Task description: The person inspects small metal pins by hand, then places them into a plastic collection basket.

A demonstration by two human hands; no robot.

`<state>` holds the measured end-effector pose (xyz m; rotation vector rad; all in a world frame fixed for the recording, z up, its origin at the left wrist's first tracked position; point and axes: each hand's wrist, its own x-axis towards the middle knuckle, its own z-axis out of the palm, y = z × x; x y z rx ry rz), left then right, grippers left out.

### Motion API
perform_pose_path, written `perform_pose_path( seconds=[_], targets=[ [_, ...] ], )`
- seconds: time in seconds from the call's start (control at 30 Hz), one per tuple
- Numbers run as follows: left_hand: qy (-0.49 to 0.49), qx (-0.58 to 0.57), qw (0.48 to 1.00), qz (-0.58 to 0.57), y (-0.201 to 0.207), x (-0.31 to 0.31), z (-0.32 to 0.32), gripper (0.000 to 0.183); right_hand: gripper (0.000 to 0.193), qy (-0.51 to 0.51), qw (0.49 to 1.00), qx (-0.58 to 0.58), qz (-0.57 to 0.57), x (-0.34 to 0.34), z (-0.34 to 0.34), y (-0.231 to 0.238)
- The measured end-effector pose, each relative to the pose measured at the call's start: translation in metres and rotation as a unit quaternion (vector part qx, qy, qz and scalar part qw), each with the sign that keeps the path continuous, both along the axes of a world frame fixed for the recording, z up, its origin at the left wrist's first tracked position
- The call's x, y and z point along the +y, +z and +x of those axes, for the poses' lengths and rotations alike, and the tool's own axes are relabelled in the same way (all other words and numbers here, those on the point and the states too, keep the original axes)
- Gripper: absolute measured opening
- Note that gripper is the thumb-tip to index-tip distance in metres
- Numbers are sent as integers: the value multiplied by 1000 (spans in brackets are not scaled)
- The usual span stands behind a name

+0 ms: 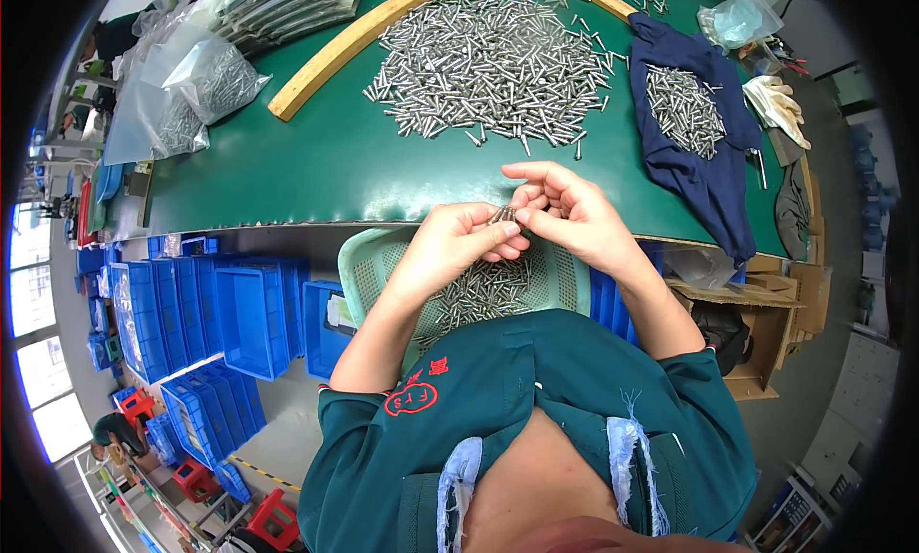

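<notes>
Both my hands meet over a light green plastic basket [356, 266] at the table's front edge. A few small silvery metal pins [500, 214] are pinched between the fingers and thumb of my left hand [458, 239]. My right hand [574, 214] has its thumb and fingertips closed in at those same pins, with its forefinger curved above them. More loose metal pins [483, 296] lie in the basket below. Beyond my hands, a broad heap of similar pins [488, 65] covers the green tabletop [316, 170]. Their exact kind is too small to tell.
Wooden strips [354, 45] flank the heap. On the right, a navy cloth [661, 50] bears a smaller pin pile [684, 111], near a white glove [775, 108]. Clear bags of parts [215, 79] sit at left. Blue bins [251, 314] and a cardboard box [756, 352] stand below table height.
</notes>
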<state>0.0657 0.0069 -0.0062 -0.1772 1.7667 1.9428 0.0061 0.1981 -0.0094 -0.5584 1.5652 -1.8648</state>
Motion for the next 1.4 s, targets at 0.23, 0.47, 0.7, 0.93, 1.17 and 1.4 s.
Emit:
perform_pose_path(
  seconds=[0.23, 0.47, 0.7, 0.93, 1.17, 1.4],
  targets=[
    [1, 1, 1000, 6, 1, 0, 0, 25, 43, 2, 999, 21, 30, -1, 0, 4],
    [2, 4, 1000, -12, 4, 0, 0, 26, 42, -16, 1000, -3, 6, -3, 2, -1],
    [-3, 5, 1000, -24, 2, -2, 0, 26, 42, -19, 1000, 1, 2, -5, 4, -2],
    [-16, -8, 1000, 4, 4, -3, -1, 27, 41, -11, 1000, -2, -4, -4, 2, -3],
    [-24, -33, 998, 38, 6, -5, -2, 30, 41, -5, 1000, -17, -11, -4, 2, -2],
    [-25, -38, 998, 46, 7, -4, -2, 32, 36, -5, 999, -38, -14, -4, 0, 4]
  ],
)
